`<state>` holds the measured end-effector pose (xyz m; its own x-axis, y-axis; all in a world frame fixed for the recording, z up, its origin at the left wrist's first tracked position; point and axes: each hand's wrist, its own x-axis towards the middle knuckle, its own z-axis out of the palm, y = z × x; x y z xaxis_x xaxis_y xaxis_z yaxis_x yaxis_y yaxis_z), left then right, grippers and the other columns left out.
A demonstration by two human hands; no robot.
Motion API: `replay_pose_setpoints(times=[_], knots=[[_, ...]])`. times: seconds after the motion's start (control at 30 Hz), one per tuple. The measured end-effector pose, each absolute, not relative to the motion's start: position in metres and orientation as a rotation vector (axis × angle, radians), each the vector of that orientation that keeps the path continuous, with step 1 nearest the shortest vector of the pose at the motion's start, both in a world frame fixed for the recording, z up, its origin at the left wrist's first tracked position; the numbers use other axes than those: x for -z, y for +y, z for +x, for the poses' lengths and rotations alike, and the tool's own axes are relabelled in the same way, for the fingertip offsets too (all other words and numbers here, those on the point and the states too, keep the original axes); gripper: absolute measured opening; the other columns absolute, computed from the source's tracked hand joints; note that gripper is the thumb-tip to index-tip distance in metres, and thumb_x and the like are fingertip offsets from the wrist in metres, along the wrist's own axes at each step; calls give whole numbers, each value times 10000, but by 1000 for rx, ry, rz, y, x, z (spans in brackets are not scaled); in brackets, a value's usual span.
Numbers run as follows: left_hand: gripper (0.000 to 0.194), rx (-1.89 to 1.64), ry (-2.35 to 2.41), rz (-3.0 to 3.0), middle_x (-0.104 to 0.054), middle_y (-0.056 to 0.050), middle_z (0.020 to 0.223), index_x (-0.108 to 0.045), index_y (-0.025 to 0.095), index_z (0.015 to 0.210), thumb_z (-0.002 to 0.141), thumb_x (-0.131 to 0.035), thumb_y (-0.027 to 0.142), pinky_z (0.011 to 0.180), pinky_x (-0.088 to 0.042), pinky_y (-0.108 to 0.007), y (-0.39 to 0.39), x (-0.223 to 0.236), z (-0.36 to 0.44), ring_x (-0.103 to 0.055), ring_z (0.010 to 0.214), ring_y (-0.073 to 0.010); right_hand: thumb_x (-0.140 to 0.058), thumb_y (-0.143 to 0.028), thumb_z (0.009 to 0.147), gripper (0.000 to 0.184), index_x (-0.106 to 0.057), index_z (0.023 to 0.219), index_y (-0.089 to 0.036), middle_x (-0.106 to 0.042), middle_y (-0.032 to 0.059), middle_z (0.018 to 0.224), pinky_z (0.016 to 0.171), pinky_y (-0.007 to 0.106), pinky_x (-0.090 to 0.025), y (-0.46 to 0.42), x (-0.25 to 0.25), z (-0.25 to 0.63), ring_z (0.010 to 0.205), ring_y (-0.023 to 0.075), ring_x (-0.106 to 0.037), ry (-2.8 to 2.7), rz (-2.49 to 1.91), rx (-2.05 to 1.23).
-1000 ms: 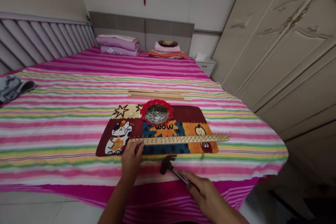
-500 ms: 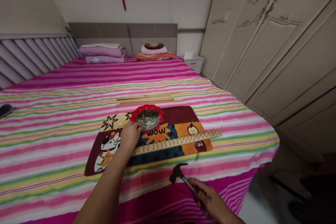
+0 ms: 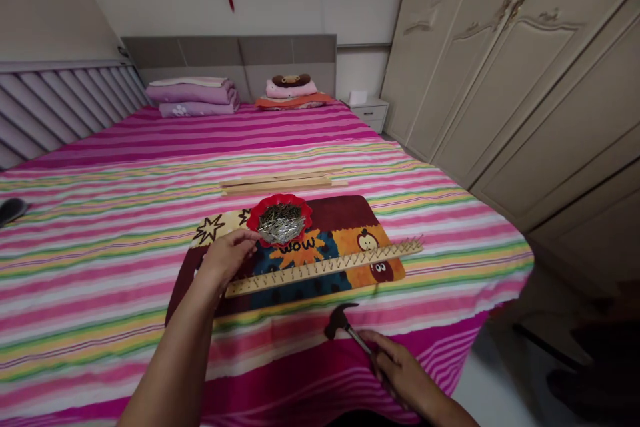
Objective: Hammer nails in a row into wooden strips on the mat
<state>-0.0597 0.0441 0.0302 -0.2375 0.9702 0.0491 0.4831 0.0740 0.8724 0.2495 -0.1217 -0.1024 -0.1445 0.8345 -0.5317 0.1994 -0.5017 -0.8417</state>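
Note:
My right hand (image 3: pixel 395 367) is wrapped round the handle of a claw hammer (image 3: pixel 340 321), its head over the near part of the bed. Just left of a red scalloped bowl (image 3: pixel 253 221) full of nails (image 3: pixel 283 221), my left hand (image 3: pixel 231 255) has its fingers pinched together. Whatever sits between those fingertips is too small to make out. A long wooden strip (image 3: pixel 315 271) lies across a patterned mat (image 3: pixel 340 213), with a row of nails standing up along it. Part of the mat's left side is hidden by my left forearm.
Beyond the bowl, several wooden strips (image 3: pixel 280 183) lie on the striped bedsheet (image 3: pixel 125 213). Folded bedding (image 3: pixel 195 99) is stacked by the headboard (image 3: pixel 210 53). A wardrobe (image 3: pixel 480 67) stands to the right, and a dark rounded object (image 3: pixel 12 210) rests at the far left.
My left hand has drawn back from the bowl's rim, leftward and slightly down, uncovering the strip's left end. My right hand keeps the hammer almost where it was. The view has shifted slightly.

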Motion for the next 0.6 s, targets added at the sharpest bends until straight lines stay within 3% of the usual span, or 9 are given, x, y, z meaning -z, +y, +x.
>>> replay_pose_setpoints(times=[0.13,0.3,0.47,0.6], knots=[[291,-1138,1510,952,-683,-68,653,-716,130,712,484,-677,307,515,-471,-237,8,-36,-68,-580,563,-120,-439,-430,732,582,-518,1256,-188,-431,-104,495,345,167,-219,-124,101,250,327,60,-335,-1184,-1641,-1661],[381,-1223,1452,725,-709,-71,722,-732,142,766,401,-790,232,588,-532,-255,-25,-31,-84,-636,649,-149,-452,-432,750,568,-507,1268,-206,-436,-106,500,336,161,-217,-125,104,252,317,56,-331,-1186,-1674,-1659],[393,-1365,1564,773,-694,-30,720,-723,143,753,428,-818,342,484,-481,-185,-41,1,-91,-551,534,-72,-434,-436,730,619,-477,1290,-174,-426,-115,473,308,157,-209,-123,110,252,287,54,-305,-1168,-1711,-1695],[448,-1469,1639,800,-698,-42,796,-712,137,808,461,-784,412,561,-531,-235,-41,28,-85,-611,636,-119,-447,-444,730,614,-481,1290,-195,-434,-110,486,311,156,-207,-124,112,252,295,55,-328,-1169,-1698,-1683]])
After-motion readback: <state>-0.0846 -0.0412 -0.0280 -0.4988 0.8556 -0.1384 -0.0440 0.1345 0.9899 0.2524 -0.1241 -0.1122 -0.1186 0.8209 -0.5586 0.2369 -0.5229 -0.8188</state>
